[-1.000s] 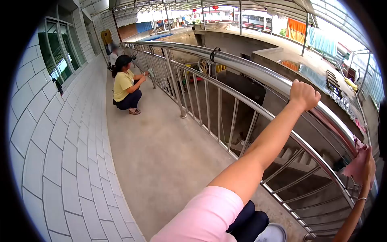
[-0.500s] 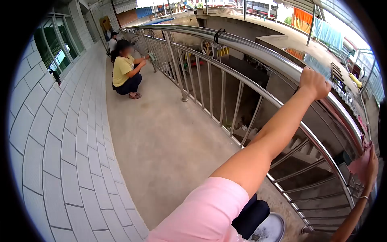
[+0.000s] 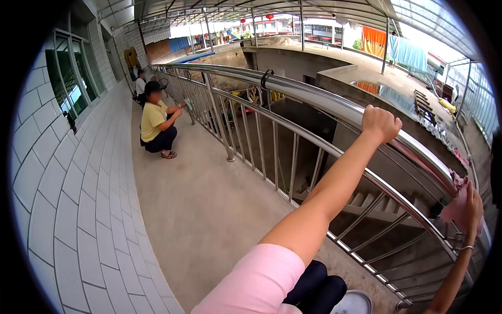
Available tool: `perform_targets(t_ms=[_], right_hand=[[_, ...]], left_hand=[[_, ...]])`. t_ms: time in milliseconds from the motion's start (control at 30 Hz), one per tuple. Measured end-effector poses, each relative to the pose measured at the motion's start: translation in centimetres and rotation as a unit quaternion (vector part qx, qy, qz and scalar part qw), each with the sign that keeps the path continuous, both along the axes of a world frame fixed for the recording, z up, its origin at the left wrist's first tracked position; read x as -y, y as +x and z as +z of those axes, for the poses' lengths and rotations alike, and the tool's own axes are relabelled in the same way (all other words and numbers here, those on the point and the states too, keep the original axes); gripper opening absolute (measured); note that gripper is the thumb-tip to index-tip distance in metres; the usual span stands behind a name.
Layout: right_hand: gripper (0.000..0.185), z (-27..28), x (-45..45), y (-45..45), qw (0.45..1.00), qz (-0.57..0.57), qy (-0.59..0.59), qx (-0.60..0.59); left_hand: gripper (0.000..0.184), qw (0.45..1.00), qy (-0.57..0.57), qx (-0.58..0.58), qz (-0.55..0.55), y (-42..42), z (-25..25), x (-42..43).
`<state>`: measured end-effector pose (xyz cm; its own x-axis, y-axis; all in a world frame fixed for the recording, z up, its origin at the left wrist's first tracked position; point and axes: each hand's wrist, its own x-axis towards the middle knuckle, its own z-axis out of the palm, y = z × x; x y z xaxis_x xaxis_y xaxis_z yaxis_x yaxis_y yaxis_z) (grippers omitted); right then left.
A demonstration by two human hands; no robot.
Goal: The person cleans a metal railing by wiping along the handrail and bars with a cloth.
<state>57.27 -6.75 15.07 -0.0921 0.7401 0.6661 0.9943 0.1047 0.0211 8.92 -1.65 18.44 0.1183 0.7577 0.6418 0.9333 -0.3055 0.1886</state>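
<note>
Balcony railing as viewed from the wearer's head; clock positions refer to the full field of view. The left hand [image 3: 381, 124], between 2 and 3 o'clock, rests on the polished metal handrail [image 3: 324, 95], its fingers clenched around the upper surface; their far side is hidden. The handrail curves from about 11 o'clock, past the left hand, towards 3 o'clock. The right hand [image 3: 474, 210], between 3 and 4 o'clock, grasps a crumpled pink cloth [image 3: 456, 205], its fingers pressing the fabric against the handrail; the fingertips cannot be made out clearly. A thin bracelet [image 3: 465, 247] encircles the right wrist. At 5 o'clock, a pale round basin [image 3: 355, 304], cut off by the lower edge, stands on the concrete floor [image 3: 193, 209] just beside the wearer's dark-trousered knees [image 3: 316, 288]. Below the handrail, between 3 and 4 o'clock, a flight of stairs [image 3: 381, 202] is visible through the railing. Near 10 o'clock, a co-worker in a yellow shirt [image 3: 153, 118] squats and holds a pale green cloth [image 3: 189, 104] at the railing. At 12 o'clock, a black tie [image 3: 266, 78] loops around the handrail. A white tiled wall [image 3: 68, 193] occupies 8 to 9 o'clock.
</note>
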Motion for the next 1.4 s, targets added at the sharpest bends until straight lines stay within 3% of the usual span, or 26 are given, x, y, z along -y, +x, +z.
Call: perform_targets(t_ms=[133,167,233,567,633,733,967,1167,1267,1400], right_hand=[[0.07,-0.9,2.0,-3.4,0.975,0.051,0.202,0.073],[0.07,0.1,2.9,-4.7,0.976,0.052,0.197,0.074],[0.068,3.6,5.2,-8.1,0.984,-0.16,-0.082,-0.015],[0.069,2.4,4.0,-6.3,0.984,-0.155,-0.089,-0.008],[0.07,-0.8,1.1,-2.4,0.987,0.016,0.158,0.036],[0.073,-1.0,0.9,-1.8,0.978,0.067,0.193,0.043],[0.064,-0.8,1.4,-2.9,0.98,0.038,0.192,0.029],[0.045,-0.7,-0.1,1.1,0.997,-0.024,0.019,0.065],[0.042,-1.0,-1.2,2.4,0.996,-0.033,-0.006,0.08],[0.046,-1.2,-1.6,0.4,0.97,-0.035,0.064,0.231]], left_hand=[[0.047,0.999,0.029,0.015,-0.008,-0.1,-0.1,0.2],[0.047,1.0,0.025,0.009,-0.005,-0.2,0.1,0.4],[0.047,1.0,0.024,0.01,-0.006,-0.1,-0.1,0.1],[0.048,1.0,0.024,0.011,-0.003,-0.1,0.0,0.0],[0.047,1.0,0.024,0.008,0.0,-0.1,0.0,0.0],[0.047,1.0,0.023,0.006,0.003,0.0,0.1,0.2],[0.047,1.0,0.021,0.007,-0.001,-0.1,0.2,0.3],[0.047,1.0,0.018,0.006,0.0,-0.1,0.2,0.3],[0.047,1.0,0.012,0.004,0.003,-0.1,0.3,0.5],[0.05,1.0,0.019,-0.003,0.004,0.1,0.4,0.6]])
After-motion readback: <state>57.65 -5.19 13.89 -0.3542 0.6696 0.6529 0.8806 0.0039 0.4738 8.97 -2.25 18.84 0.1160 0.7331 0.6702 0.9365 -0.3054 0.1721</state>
